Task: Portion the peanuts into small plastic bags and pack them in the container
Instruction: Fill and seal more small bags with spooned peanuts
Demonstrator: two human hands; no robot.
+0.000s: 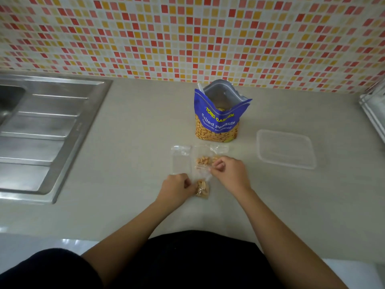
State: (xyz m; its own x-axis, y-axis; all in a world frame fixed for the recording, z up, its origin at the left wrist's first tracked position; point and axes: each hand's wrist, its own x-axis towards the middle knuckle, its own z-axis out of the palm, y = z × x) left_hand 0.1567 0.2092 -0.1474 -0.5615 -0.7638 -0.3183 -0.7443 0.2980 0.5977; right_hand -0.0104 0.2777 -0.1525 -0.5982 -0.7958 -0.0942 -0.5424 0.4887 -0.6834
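We look down on a beige surface [129, 126] that runs back to a wall of red, orange and cream mosaic tiles [187, 34]. A steel sink drainboard [48, 132] fills the far left of the surface. Far of centre stands the blue peanut pouch [218, 119], upright and open at the top, with nuts showing inside. To its right, well apart, lies the clear plastic container [286, 149], flat on the surface.

Near of the pouch lie the small plastic bags. An unfilled bag [180, 159] rests flat on the left. Just beside it on the right a filled bag [205, 160] holds a cluster of peanuts. Nearer to us is another peanut bag [202, 189], its clear top stretched up and to the right.

Our left hand [177, 187] is closed, its fingers pinching the left side of that nearer bag at the nuts. Our right hand [229, 171] is closed too, fingertips pinching the bag's clear upper end. Both bare forearms reach in from the near edge above dark clothing [187, 263].
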